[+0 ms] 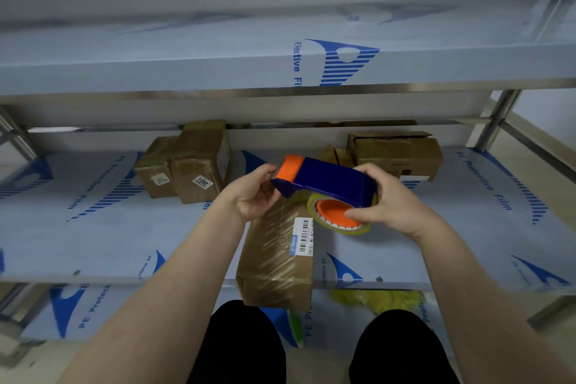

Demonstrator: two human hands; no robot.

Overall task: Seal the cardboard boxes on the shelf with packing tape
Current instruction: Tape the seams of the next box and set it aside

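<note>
A blue plastic tape dispenser (327,179) with an orange nose and hub hangs over the middle shelf (93,243). The left hand (254,193) curls round its orange end, and the right hand (389,206) clasps the rear, thumb on the hub of the clear tape roll (358,229). Beneath lies a glossy, tape-wrapped cardboard box (277,262) — its near end overhangs the shelf's front edge, with smooth printed film open either side.

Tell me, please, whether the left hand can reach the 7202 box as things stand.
Probably yes, once freed: the left hand grips the dispenser by its orange end, but the 7202 box sits just beyond it on the shelf, with nothing in between.
</note>
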